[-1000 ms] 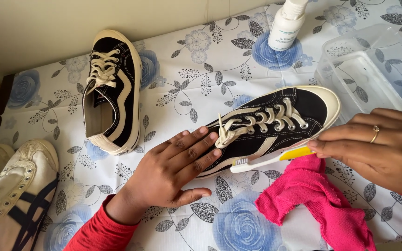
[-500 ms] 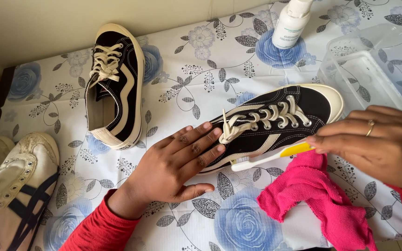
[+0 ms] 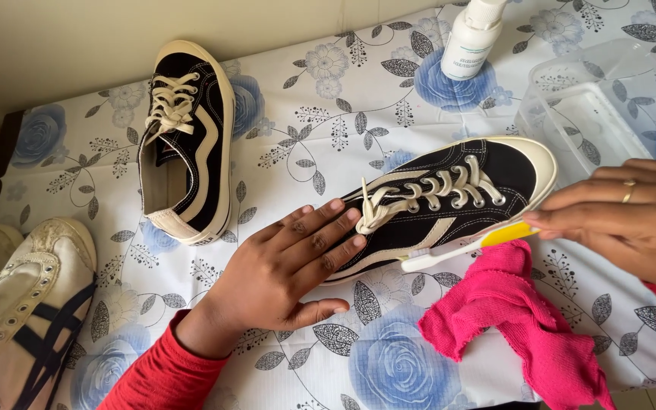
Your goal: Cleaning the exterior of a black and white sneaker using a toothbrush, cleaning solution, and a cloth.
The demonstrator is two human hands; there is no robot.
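The worktop (image 3: 328, 114), covered by a floral cloth, is bounded by a wall at the far side and its near edge is seen at lower right; open room is left between the two black canvas sneakers. The left hand (image 3: 286, 266) is laid flat, fingers spread, grasping nothing, on the heel end of the black sneaker (image 3: 449, 201) lying mid-worktop. The right hand (image 3: 632, 220) is curled around a white-and-yellow brush (image 3: 468, 247) set against the rubber sole. A crumpled pink cloth (image 3: 510, 326) lies just beside it.
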